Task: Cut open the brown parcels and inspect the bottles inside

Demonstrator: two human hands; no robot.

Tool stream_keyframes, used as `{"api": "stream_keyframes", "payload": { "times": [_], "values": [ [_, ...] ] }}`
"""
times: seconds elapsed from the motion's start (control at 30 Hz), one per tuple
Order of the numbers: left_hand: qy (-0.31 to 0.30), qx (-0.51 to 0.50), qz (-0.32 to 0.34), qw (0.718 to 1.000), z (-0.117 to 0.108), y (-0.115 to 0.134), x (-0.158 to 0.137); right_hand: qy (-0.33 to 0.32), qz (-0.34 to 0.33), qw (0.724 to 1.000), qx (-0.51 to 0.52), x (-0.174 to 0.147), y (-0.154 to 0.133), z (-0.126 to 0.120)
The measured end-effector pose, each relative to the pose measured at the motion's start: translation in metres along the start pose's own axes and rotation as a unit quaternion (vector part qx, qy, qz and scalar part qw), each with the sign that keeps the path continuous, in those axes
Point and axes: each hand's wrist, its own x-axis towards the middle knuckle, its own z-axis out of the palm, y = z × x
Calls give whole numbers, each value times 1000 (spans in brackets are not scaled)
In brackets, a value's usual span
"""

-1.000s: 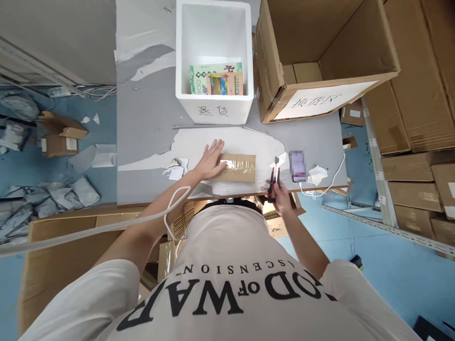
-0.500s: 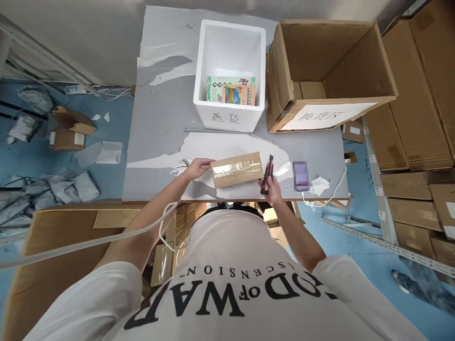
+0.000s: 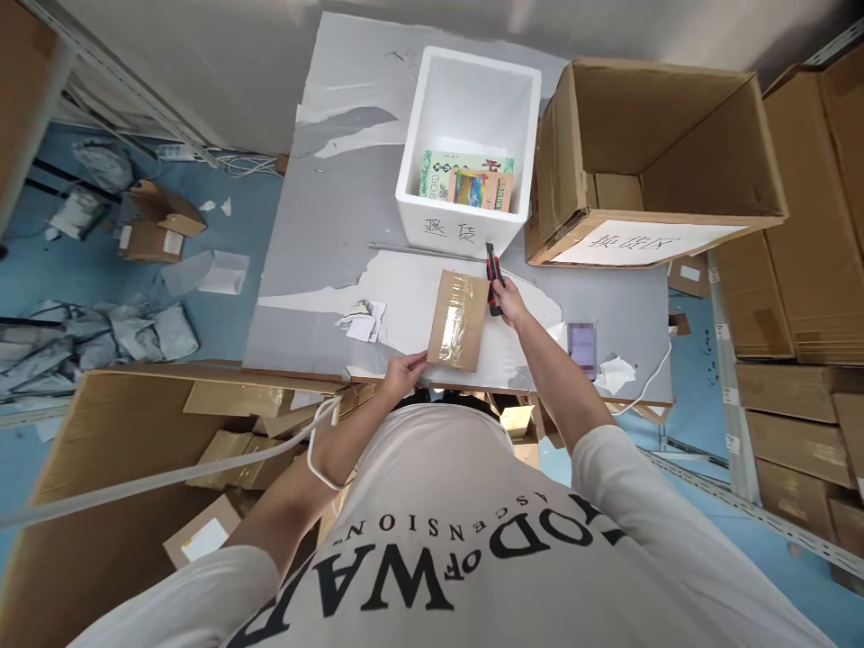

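Note:
A small cardboard box (image 3: 457, 321) with shiny clear tape along its top lies turned lengthwise away from me near the table's front edge. My left hand (image 3: 407, 373) grips its near left corner between thumb and fingers. In my right hand (image 3: 511, 301) is a black and red utility knife (image 3: 495, 281), held upright beside the box's far right side. Whether its blade is out is too small to tell. Torn paper scraps (image 3: 364, 320) lie left of the box.
A white foam box (image 3: 465, 229) holding booklets stands behind, beside a large open cardboard box (image 3: 560, 207) with a paper label. At right on the table (image 3: 324, 207) are a phone (image 3: 581, 349) and crumpled paper (image 3: 616, 374). A white cable (image 3: 222, 463) crosses my left arm.
The cardboard box has been turned from lying crosswise to lengthwise. My left hand moved to its near corner, and my right hand with the utility knife moved farther from me. The view shifted too.

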Motion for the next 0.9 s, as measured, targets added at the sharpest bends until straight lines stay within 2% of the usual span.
{"api": "stream_keyframes", "payload": {
  "times": [0.17, 0.3, 0.4, 0.47, 0.53, 0.63, 0.73, 0.9],
  "values": [
    [-36, 4, 1, 999, -5, -7, 0, 15, -22, 1000, 12, -3, 4, 0],
    [-64, 98, 8, 993, -27, 7, 14, 49, -50, 997, 34, -30, 9, -11],
    [-52, 140, 13, 989, -40, 39, 58, 80, -55, 995, 40, -79, 26, -24],
    [-26, 122, 25, 992, -39, 65, 99, 87, -26, 993, 73, -121, 44, -29],
    [-44, 88, 53, 994, -30, 90, 140, 89, 39, 986, 132, -161, 64, -28],
    [-128, 77, 39, 988, -14, 113, 180, 92, 122, 959, 238, -200, 88, -15],
    [-176, 75, 5, 982, -4, 119, 191, 79, 156, 937, 304, -210, 100, 3],
    [-168, 33, 11, 985, -8, 118, 186, 106, 123, 934, 317, -199, 103, 16]
  ]
}}
